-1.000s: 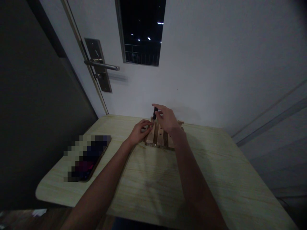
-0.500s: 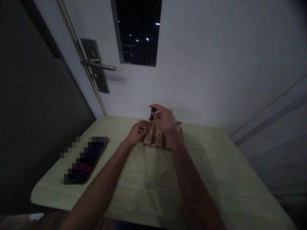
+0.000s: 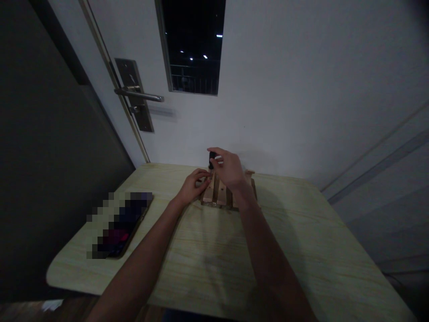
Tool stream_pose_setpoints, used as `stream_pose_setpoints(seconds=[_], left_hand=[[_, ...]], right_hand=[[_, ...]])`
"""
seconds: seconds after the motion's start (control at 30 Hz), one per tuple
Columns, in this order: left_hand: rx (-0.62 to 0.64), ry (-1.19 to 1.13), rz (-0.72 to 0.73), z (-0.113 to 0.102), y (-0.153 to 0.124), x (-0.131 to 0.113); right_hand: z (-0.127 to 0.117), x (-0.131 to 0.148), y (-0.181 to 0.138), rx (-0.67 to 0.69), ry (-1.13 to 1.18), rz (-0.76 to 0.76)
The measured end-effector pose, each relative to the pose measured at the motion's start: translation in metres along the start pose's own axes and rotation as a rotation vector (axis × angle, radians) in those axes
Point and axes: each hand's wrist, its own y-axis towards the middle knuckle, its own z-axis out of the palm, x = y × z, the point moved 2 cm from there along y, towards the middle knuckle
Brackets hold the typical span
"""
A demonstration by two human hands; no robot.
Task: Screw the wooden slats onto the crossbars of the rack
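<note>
A small slatted wooden piece (image 3: 221,192) lies on the table, with pale strips, dark gaps and small holes. My right hand (image 3: 229,167) closes its thumb and fingers on the black handle of a short screwdriver (image 3: 212,160). The screwdriver stands nearly upright over the wood's far left corner, its tip hidden by my left fingers. My left hand (image 3: 193,187) grips that left side, thumb and forefinger close together beside the tip. Whether a screw sits between them is too small to tell. My right hand and forearm cover part of the wood's right side.
The pale wood-grain table (image 3: 194,255) stands against a white door (image 3: 284,89) with a metal lever handle (image 3: 140,95) and a dark window (image 3: 194,49). A phone (image 3: 125,228), partly pixelated, lies left of my left forearm.
The view has shifted slightly. My right hand and the screwdriver sit a touch further left, with the handle more upright. My left hand keeps its place on the wood.
</note>
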Motion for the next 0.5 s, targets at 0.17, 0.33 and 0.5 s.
stream_pose_setpoints(seconds=[0.17,0.33,0.5], left_hand=[[-0.042,0.030,0.026,0.0003,-0.0007,0.0042],[-0.020,-0.024,-0.022,-0.0003,-0.0011,0.0012],[-0.012,-0.025,-0.039,-0.0017,-0.0006,-0.0024]], right_hand=[[-0.0002,-0.0002,-0.0003,0.009,-0.017,-0.001],[0.0014,-0.0030,0.0000,0.006,-0.004,-0.003],[0.0006,-0.0030,0.0002,0.017,-0.019,0.002]])
